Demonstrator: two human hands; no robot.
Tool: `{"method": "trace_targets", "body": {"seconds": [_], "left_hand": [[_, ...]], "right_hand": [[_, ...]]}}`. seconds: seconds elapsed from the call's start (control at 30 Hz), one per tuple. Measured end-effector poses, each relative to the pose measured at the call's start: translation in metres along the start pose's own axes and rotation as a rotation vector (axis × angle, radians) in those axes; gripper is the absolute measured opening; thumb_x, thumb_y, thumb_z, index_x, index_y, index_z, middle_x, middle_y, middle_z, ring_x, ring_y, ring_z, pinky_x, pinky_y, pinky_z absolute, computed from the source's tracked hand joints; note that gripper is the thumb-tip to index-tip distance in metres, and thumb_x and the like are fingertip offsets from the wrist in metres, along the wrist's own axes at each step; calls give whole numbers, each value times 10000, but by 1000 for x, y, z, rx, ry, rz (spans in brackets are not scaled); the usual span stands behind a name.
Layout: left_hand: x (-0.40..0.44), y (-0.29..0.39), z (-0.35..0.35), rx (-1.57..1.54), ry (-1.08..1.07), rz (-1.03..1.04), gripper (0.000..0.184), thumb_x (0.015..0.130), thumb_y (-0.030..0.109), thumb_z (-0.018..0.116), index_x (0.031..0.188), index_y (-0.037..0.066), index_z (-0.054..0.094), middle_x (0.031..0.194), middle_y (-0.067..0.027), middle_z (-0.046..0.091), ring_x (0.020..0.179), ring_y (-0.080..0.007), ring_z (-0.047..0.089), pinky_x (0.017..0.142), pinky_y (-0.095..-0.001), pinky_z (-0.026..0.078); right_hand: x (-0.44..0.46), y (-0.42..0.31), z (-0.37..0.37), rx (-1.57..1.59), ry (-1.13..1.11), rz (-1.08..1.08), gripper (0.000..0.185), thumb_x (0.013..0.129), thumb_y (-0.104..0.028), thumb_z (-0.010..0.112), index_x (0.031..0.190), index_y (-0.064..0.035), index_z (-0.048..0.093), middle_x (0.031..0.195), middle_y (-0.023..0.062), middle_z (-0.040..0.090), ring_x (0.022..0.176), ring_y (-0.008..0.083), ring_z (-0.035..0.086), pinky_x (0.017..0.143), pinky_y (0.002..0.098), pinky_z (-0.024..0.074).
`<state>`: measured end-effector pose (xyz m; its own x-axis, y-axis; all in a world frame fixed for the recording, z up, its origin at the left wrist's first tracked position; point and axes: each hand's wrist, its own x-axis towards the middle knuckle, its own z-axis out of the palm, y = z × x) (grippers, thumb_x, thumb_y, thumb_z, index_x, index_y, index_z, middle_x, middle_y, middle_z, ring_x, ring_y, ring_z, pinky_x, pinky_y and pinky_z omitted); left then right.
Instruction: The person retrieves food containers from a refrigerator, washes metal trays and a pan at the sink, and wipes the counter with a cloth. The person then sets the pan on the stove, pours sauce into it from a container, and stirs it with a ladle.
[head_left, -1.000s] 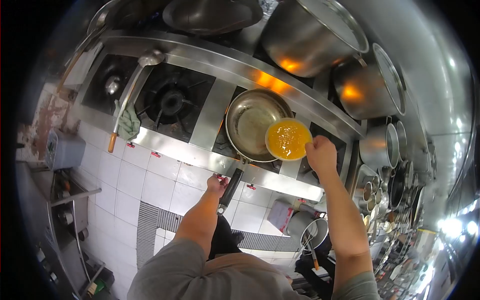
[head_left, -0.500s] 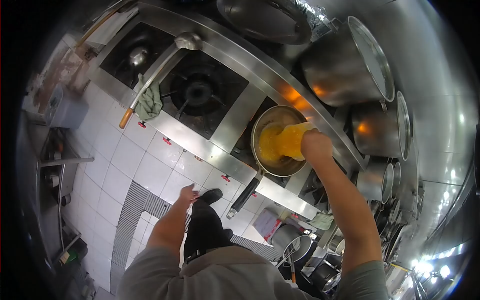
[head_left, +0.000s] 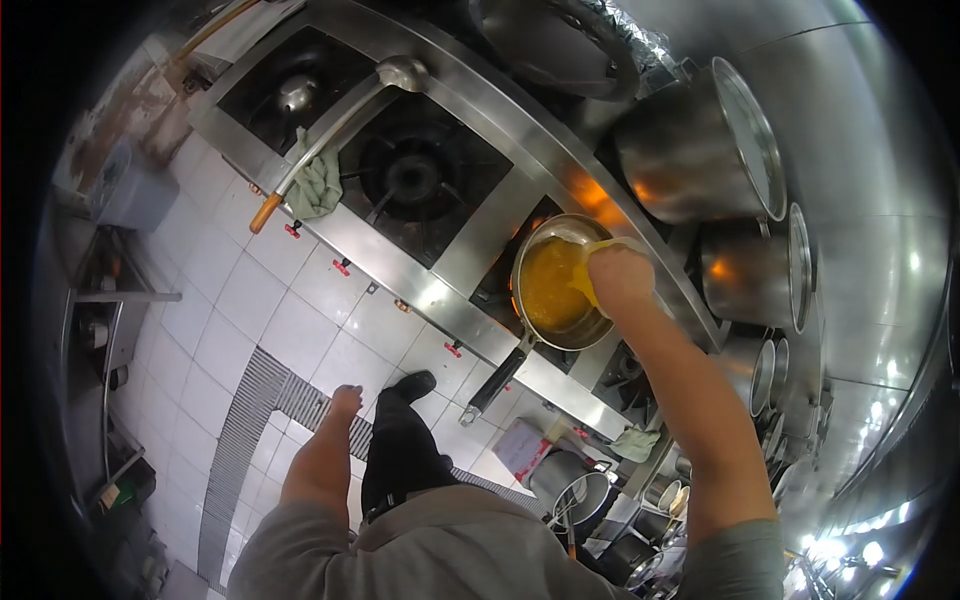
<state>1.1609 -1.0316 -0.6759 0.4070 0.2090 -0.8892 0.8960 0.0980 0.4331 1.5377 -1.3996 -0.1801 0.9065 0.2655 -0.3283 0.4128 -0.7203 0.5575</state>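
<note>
A frying pan (head_left: 527,335) with a black handle stands on a lit burner, with yellow liquid like beaten egg (head_left: 553,285) spread over its bottom. Over the pan's far right side is my right hand (head_left: 622,276), closed around a tilted, yellow-coated container (head_left: 592,262); its exact kind is mostly hidden by the hand. Low over the floor, away from the stove, hangs my left hand (head_left: 346,400). Its fingers are curled in, and nothing shows in them.
A long ladle (head_left: 335,135) and a green cloth (head_left: 316,187) lie across the stove's left part, beside a bare burner (head_left: 414,177). Large steel pots (head_left: 680,150) line the back. Near the front right, a pot (head_left: 584,492) holds utensils.
The yellow stream from the container has thinned, and more yellow liquid covers the pan. My right hand has turned slightly over it. My left hand has swung lower, its fingers curling in.
</note>
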Motion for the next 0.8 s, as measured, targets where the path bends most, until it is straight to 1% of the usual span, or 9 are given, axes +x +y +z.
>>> {"method": "trace_targets", "body": {"seconds": [0.1, 0.2, 0.43, 0.47, 0.53, 0.6, 0.67, 0.7, 0.8], "left_hand": [[74, -53, 23, 485, -82, 884, 370, 877, 187, 704, 1167, -35, 648, 838, -159, 694, 687, -263, 685, 636, -386, 569], [-35, 50, 38, -138, -91, 195, 399, 916, 178, 674, 1207, -89, 614, 837, -135, 682, 714, -204, 671, 625, -332, 561], [-37, 37, -13, -26, 21, 145, 449, 902, 227, 693, 1218, -83, 613, 892, -172, 704, 732, -223, 693, 652, -330, 577], [-25, 33, -30, -22, 24, 153, 449, 902, 227, 693, 1218, -83, 613, 892, -172, 704, 732, -223, 693, 652, -330, 577], [4, 9, -63, 320, -44, 534, 447, 901, 237, 689, 1209, -80, 619, 915, -184, 712, 772, -209, 702, 671, -344, 585], [-34, 65, -80, 107, 252, 224, 432, 917, 254, 683, 1202, -65, 620, 970, -195, 706, 854, -234, 703, 740, -370, 577], [41, 58, -119, 769, 728, 928, 406, 936, 237, 672, 1219, -48, 613, 1067, -202, 693, 945, -276, 690, 819, -391, 552], [-27, 138, -119, 132, 563, 625, 418, 932, 190, 678, 1270, -37, 584, 1186, -215, 664, 1079, -315, 658, 902, -399, 525], [-33, 248, -152, 184, 791, 878, 605, 898, 170, 718, 1420, -24, 480, 1370, -248, 570, 1246, -365, 582, 1054, -408, 464]], "right_hand": [[2, -5, -3, -7, -32, 11, 113, 856, -102, 656, 899, -111, 761, 920, 94, 756, 850, 249, 751, 717, 369, 593], [4, -11, -10, -9, -78, 1, 134, 870, -100, 655, 938, -112, 769, 967, 103, 763, 878, 250, 753, 734, 366, 596], [-2, -12, -32, 64, -178, 87, 175, 897, -85, 631, 1004, -73, 770, 1027, 129, 759, 940, 283, 746, 781, 371, 599], [-2, -11, -30, 69, -172, 92, 175, 897, -85, 631, 1004, -73, 770, 1027, 129, 759, 940, 283, 746, 781, 371, 599], [0, -8, -21, 52, -167, 71, 178, 902, -87, 621, 1003, -51, 763, 1034, 144, 754, 968, 304, 740, 804, 390, 597], [-1, -4, -11, 94, -157, 113, 180, 896, -103, 624, 999, -52, 763, 1034, 153, 752, 974, 312, 736, 815, 402, 593], [-5, 2, -7, 133, -155, 172, 182, 891, -119, 628, 995, -52, 762, 1033, 163, 749, 980, 320, 733, 825, 413, 589], [-9, 8, -5, 197, -160, 227, 188, 879, -134, 632, 985, -46, 759, 1029, 176, 746, 989, 326, 730, 836, 419, 585], [-32, 27, 15, 345, -129, 399, 205, 857, -147, 626, 970, -28, 749, 1025, 199, 740, 992, 339, 726, 846, 427, 581]]}}
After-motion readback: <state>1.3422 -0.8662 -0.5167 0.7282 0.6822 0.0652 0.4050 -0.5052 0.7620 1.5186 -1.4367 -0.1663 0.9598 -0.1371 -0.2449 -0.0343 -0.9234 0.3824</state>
